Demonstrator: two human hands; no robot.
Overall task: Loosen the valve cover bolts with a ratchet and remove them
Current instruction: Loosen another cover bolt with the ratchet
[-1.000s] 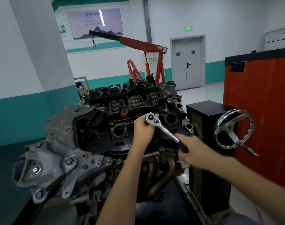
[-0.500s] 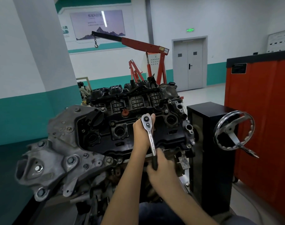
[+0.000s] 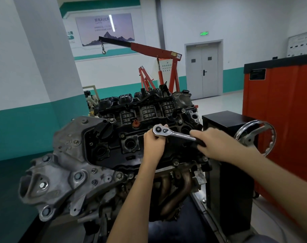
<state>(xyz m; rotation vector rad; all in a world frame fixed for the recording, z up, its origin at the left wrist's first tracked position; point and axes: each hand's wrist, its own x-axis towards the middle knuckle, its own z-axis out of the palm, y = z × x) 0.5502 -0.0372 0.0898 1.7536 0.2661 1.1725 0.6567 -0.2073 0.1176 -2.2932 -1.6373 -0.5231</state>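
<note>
A chrome ratchet (image 3: 173,133) lies over the middle of the black valve cover (image 3: 124,146) of an engine on a stand. My left hand (image 3: 153,144) is wrapped around the ratchet's head from below, so the socket and the bolt under it are hidden. My right hand (image 3: 215,144) grips the ratchet's black handle, which points to the right. One valve cover bolt (image 3: 175,162) shows at the cover's near edge, another bolt (image 3: 122,135) left of my left hand.
A chrome handwheel (image 3: 256,137) sticks out from the black stand box (image 3: 226,155) just right of my right hand. An orange cabinet (image 3: 280,120) stands behind it. A red engine hoist (image 3: 159,51) stands behind the engine. A grey pillar rises at left.
My right hand swung the ratchet handle from pointing toward me back out to the right. The ratchet head and my left hand stayed on the same spot.
</note>
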